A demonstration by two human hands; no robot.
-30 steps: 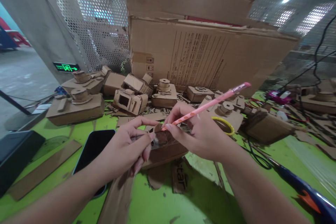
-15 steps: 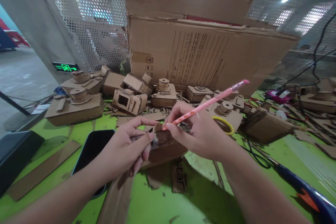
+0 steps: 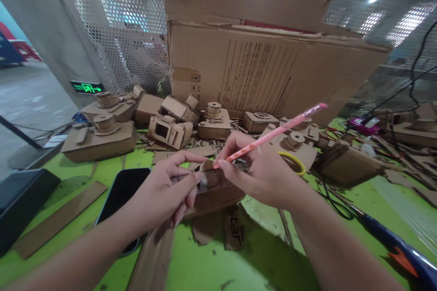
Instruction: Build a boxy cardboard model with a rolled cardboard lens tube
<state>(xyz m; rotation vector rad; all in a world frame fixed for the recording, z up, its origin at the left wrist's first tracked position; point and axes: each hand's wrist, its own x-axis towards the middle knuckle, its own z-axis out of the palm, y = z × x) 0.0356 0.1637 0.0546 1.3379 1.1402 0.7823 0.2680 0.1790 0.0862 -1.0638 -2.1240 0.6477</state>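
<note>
Fingers of my right hand [image 3: 254, 170] are closed around a pink pencil [image 3: 273, 136], whose eraser end points up to the right. Its tip touches the top of a small cardboard model [image 3: 218, 195] between my hands. My left hand [image 3: 175, 186] pinches a clear, shiny strip [image 3: 208, 183] lying over the model's top, with the thumb and index finger at its left end. Part of the model is hidden behind both hands.
Several cardboard models [image 3: 102, 138] line the back of the green table [image 3: 191, 263], before a large cardboard box [image 3: 273, 72]. A black phone [image 3: 124, 191] lies left, a yellow ring [image 3: 293, 161] and a blue-handled tool [image 3: 392, 241] right. Cardboard strips and scraps are scattered around.
The whole view has shifted slightly. The clear strip now shows more plainly across the model's top. Both hands keep nearly the same pose, and the pencil tip is still at the model.
</note>
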